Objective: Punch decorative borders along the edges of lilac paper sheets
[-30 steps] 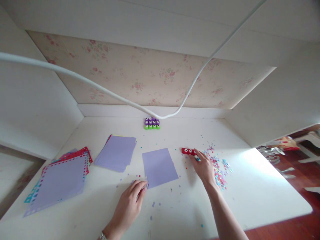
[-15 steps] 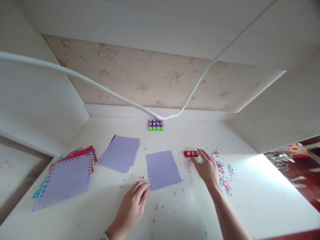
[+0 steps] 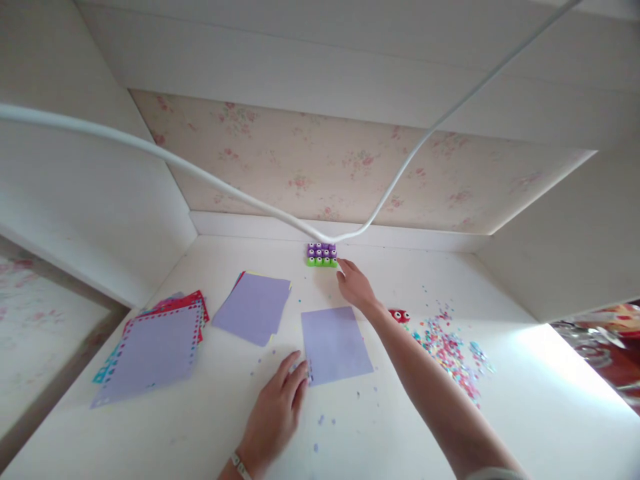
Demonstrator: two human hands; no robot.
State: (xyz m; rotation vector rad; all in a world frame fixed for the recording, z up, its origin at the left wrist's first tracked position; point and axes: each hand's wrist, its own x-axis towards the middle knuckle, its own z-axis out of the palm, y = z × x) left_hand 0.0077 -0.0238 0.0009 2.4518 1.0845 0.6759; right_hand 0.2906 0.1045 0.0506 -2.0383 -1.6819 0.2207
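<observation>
A light purple paper sheet [image 3: 336, 345] lies on the white table, with small punched holes along its lower left edge. My left hand [image 3: 280, 407] rests beside that edge, fingers loosely apart and fingertips by the holes. My right hand [image 3: 356, 283] reaches to the back, its fingertips at the right end of a block of small craft punches. The front row holds green craft punches [image 3: 323, 262]; purple craft punches [image 3: 319, 249] stand behind. Its thumb and fingers are apart, and I cannot tell if they touch the end punch. Red craft punches [image 3: 399, 316] sit partly behind my right forearm.
A stack of purple, red and yellow sheets [image 3: 253, 308] lies left of the single sheet. Farther left is a pile of sheets with punched borders [image 3: 150, 350]. Colourful paper confetti [image 3: 453, 350] spreads on the right. A white cable [image 3: 225, 187] hangs across the view.
My right hand has left the red craft punches and moved back and left to the green ones. My left hand's fingers have loosened at the sheet's edge. The view has shifted slightly.
</observation>
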